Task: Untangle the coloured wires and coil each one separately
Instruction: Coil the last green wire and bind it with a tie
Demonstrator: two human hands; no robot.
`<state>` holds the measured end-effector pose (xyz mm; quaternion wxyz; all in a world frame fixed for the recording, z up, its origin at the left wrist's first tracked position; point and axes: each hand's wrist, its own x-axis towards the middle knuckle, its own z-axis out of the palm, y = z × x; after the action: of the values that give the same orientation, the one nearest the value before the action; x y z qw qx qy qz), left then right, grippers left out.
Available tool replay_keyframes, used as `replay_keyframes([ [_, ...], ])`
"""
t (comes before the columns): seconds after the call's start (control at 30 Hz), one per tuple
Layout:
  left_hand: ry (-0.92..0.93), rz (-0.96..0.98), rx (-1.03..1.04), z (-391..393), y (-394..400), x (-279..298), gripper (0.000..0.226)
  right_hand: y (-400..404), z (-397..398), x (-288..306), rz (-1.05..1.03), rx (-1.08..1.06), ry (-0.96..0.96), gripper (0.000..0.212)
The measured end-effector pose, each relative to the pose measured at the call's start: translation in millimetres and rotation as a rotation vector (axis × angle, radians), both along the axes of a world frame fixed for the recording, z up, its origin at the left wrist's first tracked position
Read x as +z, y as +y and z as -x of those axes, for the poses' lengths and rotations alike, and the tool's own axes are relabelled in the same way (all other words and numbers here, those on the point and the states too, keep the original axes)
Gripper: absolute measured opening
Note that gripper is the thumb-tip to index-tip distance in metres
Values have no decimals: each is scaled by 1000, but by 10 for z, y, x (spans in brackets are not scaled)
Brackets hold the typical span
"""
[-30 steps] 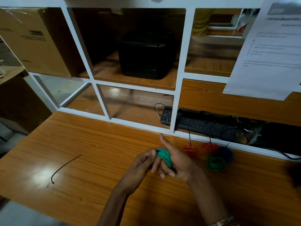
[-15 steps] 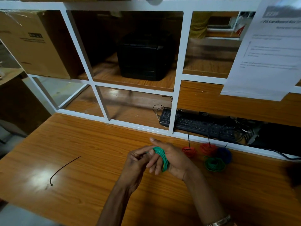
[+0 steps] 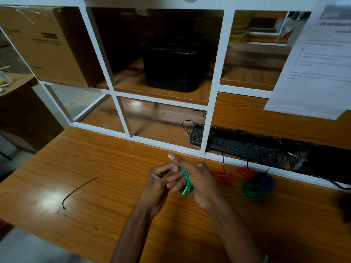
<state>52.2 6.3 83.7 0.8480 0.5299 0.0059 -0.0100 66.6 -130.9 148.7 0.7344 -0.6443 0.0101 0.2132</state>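
Green wire (image 3: pixel 186 184) with a yellow stripe is wound in several tight loops around the fingers of the right hand (image 3: pixel 197 179), above the wooden table (image 3: pixel 106 164). The left hand (image 3: pixel 158 179) has its fingers curled and meets the right fingertips; if it pinches the wire end, I cannot tell. Near the right hand lie finished coils: two red (image 3: pixel 223 175), one blue (image 3: pixel 266 180), one green (image 3: pixel 253 191).

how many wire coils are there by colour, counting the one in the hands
red coils: 2
blue coil: 1
green coil on the table: 1
green-and-yellow coil round the right hand's fingers: 1
total: 5
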Motion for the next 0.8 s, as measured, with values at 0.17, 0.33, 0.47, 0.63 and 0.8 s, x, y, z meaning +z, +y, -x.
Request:
replay_keyframes([
  [0.17, 8, 7, 9, 2, -57, 44, 33, 51, 23, 2, -49, -148, -14, 60],
  [0.33, 12, 63, 18, -4, -56, -4, 33, 42, -48, -63, -38, -306, 28, 53],
  [0.47, -31, -69, 93, -2, -2, 5, 35, -24, -94, -75, -28, -306, -50, 50],
  [0.63, 29, -80, 186, -10, -12, 16, 34, -76, -116, -143, 31, -196, -68, 44],
  [0.8, 66, -86, 249, 24, -6, 23, 32, -246, -195, -301, 142, 70, -135, 35],
])
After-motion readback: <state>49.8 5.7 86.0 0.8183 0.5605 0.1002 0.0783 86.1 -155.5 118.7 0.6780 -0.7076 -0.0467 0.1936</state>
